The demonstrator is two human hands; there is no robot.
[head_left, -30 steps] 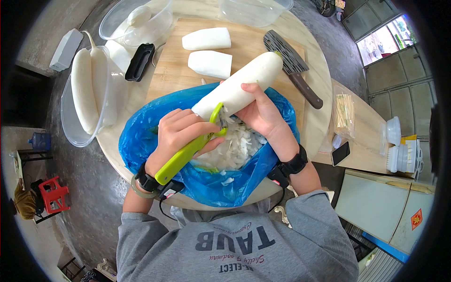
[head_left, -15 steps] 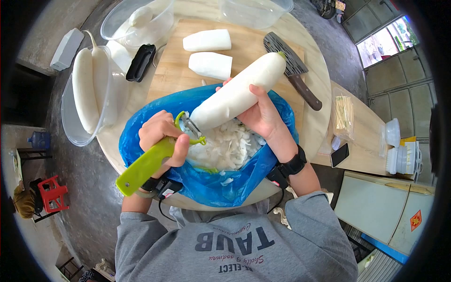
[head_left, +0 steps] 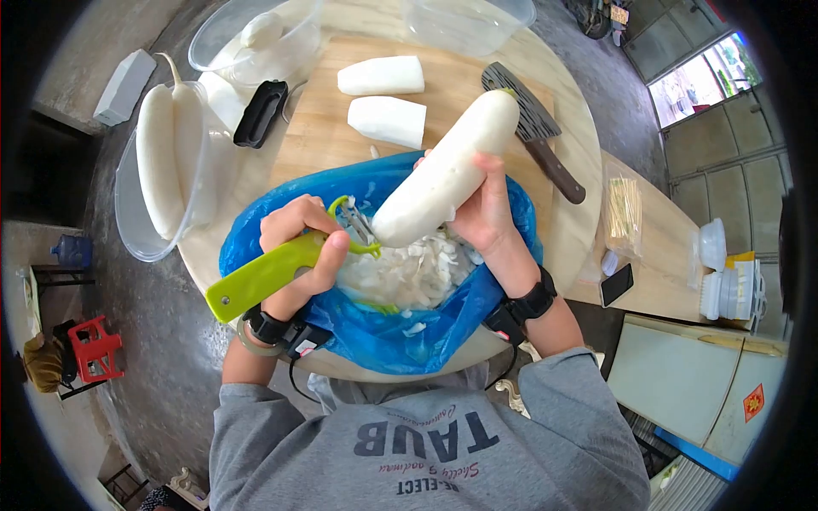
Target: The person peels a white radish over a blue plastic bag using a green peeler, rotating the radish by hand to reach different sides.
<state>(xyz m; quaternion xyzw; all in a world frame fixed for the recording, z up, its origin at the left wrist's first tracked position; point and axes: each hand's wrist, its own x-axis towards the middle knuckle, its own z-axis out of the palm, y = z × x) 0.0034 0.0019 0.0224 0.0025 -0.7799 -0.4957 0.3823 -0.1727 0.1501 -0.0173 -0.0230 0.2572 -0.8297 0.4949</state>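
Note:
My left hand (head_left: 305,243) is closed around a green peeler (head_left: 268,274), its blade close to the lower end of a large white radish (head_left: 452,166). That radish is tilted, held by my right hand (head_left: 486,204), whose fingers wrap its underside and right side. Beneath both hands a blue plastic bag (head_left: 409,341) lies open with a heap of white peelings (head_left: 417,274) inside. Two cut radish pieces (head_left: 381,75) rest on the wooden cutting board (head_left: 311,145). A cleaver (head_left: 538,128) with a brown handle lies at the board's right side, partly behind the radish.
A clear tub (head_left: 128,204) with long radishes stands at the left. More clear containers (head_left: 200,43) are at the back, near a black tray (head_left: 260,113). On the right-hand table are skewers (head_left: 625,209), a phone (head_left: 617,284) and white containers (head_left: 728,289). A red stool (head_left: 95,347) stands left.
The radish has shifted right and is held more steeply. The peeler has turned flatter, its handle end higher. My left hand has moved slightly, still holding the peeler.

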